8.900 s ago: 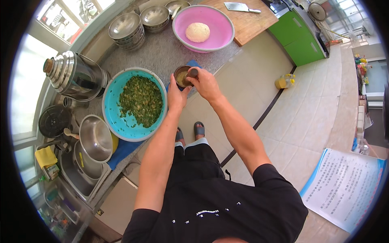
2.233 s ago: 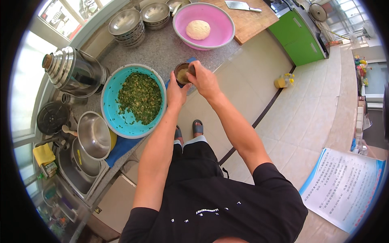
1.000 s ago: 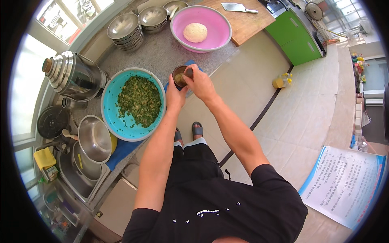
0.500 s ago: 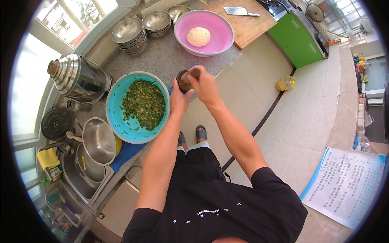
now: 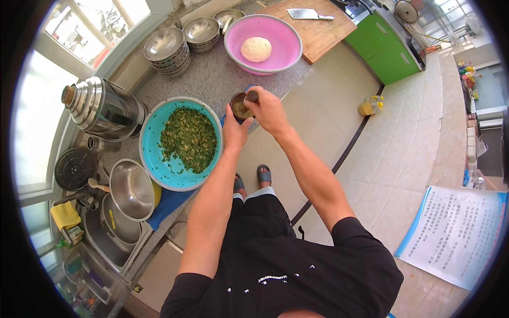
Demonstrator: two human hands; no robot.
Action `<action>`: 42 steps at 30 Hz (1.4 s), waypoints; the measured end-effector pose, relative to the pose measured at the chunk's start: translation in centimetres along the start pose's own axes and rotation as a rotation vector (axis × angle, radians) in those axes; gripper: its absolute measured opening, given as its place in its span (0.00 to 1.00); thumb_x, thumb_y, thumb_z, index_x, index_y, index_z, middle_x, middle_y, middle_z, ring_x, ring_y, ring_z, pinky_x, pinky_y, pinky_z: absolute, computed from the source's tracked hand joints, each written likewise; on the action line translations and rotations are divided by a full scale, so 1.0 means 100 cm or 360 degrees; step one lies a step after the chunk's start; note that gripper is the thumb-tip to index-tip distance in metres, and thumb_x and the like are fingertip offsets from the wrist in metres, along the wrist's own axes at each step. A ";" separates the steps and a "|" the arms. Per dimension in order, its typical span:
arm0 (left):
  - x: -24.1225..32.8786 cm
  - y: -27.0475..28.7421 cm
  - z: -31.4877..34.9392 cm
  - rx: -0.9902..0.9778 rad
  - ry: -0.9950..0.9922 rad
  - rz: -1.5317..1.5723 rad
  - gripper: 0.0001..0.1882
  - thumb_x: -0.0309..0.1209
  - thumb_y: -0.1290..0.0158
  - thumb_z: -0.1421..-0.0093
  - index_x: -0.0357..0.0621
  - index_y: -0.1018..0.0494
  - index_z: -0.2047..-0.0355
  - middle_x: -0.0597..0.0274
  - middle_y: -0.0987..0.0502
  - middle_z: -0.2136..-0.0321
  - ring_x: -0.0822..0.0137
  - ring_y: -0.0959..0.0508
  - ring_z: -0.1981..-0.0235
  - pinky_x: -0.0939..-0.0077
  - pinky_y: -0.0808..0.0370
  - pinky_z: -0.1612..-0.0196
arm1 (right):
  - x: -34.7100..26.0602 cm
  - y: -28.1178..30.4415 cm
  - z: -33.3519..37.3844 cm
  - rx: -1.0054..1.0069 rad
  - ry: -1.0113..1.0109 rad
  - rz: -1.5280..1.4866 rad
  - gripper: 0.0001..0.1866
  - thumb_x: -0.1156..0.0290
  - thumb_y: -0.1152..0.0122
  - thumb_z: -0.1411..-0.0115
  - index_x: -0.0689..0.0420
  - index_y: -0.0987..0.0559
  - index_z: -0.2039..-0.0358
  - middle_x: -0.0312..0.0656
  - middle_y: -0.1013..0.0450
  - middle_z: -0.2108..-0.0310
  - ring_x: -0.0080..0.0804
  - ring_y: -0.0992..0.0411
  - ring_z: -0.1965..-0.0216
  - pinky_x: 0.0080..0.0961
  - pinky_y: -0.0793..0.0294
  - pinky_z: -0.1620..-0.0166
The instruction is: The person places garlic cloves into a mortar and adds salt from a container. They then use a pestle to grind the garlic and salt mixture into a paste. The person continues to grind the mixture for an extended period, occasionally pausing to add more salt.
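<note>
My left hand (image 5: 235, 130) is wrapped round the near side of a small dark brown mortar (image 5: 238, 100) at the counter's front edge. Gripped in my right hand (image 5: 269, 112) is a brown pestle (image 5: 252, 96); its rounded top shows above the fist and its lower end goes into the mortar. Some pale brown stuff is visible inside, too small to name. Left of the mortar stands a turquoise basin (image 5: 151, 153) holding chopped green filling (image 5: 188, 139). Beyond it, a pink basin (image 5: 289, 45) contains a ball of dough (image 5: 256, 49).
A cleaver (image 5: 309, 14) lies on a wooden board (image 5: 334, 33) at the far right. Stacked metal bowls (image 5: 165, 46) line the window side. A steel pot (image 5: 106, 108), an empty metal bowl (image 5: 131, 189) and the sink (image 5: 101, 228) are to the left. An oil jug (image 5: 367, 108) stands on the floor.
My right hand and the pestle have shifted slightly, and the pestle now looks more upright, showing more of the mortar's inside. My left hand keeps its hold. The whole view has shifted a little.
</note>
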State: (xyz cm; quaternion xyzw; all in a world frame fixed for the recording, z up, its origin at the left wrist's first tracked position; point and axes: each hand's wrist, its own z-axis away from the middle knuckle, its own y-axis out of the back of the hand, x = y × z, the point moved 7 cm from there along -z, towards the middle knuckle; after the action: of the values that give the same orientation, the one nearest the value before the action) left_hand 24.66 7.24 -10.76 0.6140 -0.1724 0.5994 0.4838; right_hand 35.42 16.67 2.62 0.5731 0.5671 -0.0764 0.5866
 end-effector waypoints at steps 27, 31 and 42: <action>0.017 0.008 0.008 0.0065 0.0000 -0.0007 0.54 0.34 0.29 0.39 0.35 0.51 0.22 0.33 0.31 0.32 0.38 0.28 0.33 0.53 0.28 0.32 | 0.000 0.001 0.003 0.0042 -0.0029 0.0240 0.13 0.71 0.26 0.39 0.56 0.17 0.55 0.50 0.19 0.60 0.49 0.20 0.56 0.41 0.21 0.52; 0.017 0.005 0.013 0.0012 0.0055 0.0002 0.53 0.34 0.29 0.39 0.36 0.50 0.22 0.35 0.29 0.33 0.39 0.27 0.33 0.53 0.28 0.32 | 0.001 0.003 0.010 0.0163 -0.0068 -0.0050 0.15 0.71 0.25 0.40 0.56 0.16 0.53 0.49 0.19 0.62 0.47 0.20 0.57 0.40 0.19 0.53; 0.019 0.001 0.002 -0.0061 -0.0045 0.0039 0.53 0.32 0.28 0.40 0.36 0.49 0.22 0.41 0.24 0.36 0.43 0.24 0.35 0.55 0.26 0.35 | 0.034 -0.020 0.005 -0.0027 -0.0232 -0.0224 0.17 0.69 0.26 0.43 0.59 0.15 0.53 0.49 0.18 0.63 0.52 0.21 0.54 0.44 0.21 0.48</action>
State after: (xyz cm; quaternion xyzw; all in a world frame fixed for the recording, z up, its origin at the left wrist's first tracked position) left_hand 25.12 7.77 -8.97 0.6108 -0.1981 0.5932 0.4855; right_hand 35.39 17.54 -1.24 0.5197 0.5625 -0.1540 0.6243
